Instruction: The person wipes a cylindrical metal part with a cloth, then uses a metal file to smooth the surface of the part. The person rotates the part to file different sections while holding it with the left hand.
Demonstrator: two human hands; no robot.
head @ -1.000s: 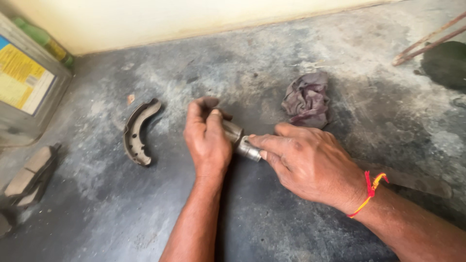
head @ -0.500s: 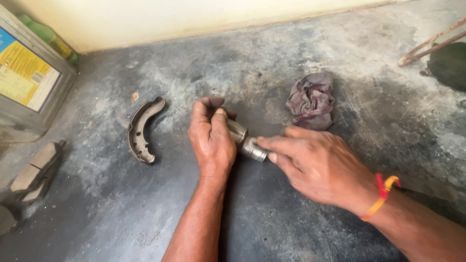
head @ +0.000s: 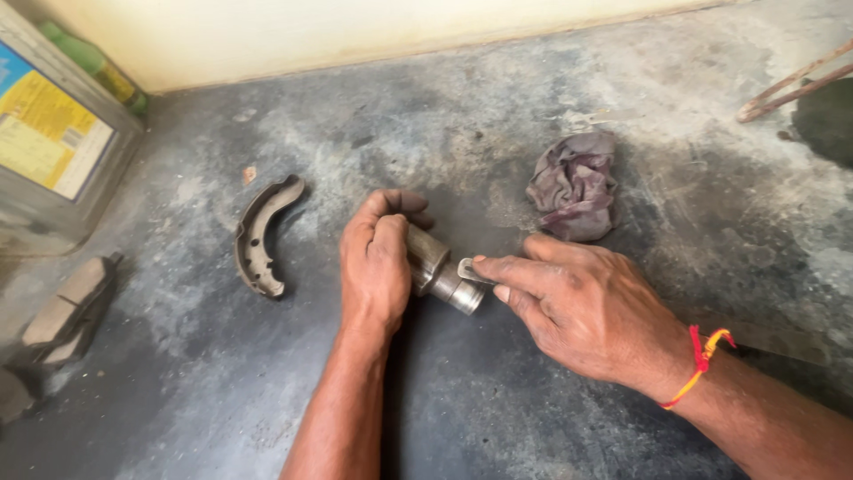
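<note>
**Scraping at the end of a metal cylinder**

While the left hand [head: 378, 267] is wrapping closed around a dull metal cylinder [head: 437, 267], the right hand [head: 577, 307] is pinching a small flat metal piece [head: 468, 269] between thumb and forefinger and pressing its tip against the cylinder's bright open end. The cylinder is lying tilted, its free end pointing toward the right hand, just above the dark stained floor [head: 498, 400]; whether it is resting on the floor I cannot tell.

Taking the cylinder as the landmark: a curved brake shoe [head: 259, 233] is lying to its left, apart from the hand. A crumpled purple-grey rag [head: 573, 185] is sitting up and to its right, near but not touching. Well off to the left, flat brake pads [head: 64, 313] are stacked by the frame edge, and a grey can with a yellow and blue label [head: 49, 151] is standing in the far upper-left corner. Thin rusty rods [head: 791, 84] are leaning far to the upper right.

Judging by the contact, the step in hand looks like scraping or prying at the cylinder's rim. The next move seems to be calling for a firm hold from the left hand, so the cylinder is not rolling, and a small controlled push from the right fingertips, since the thin piece could slip off the rounded edge.
</note>
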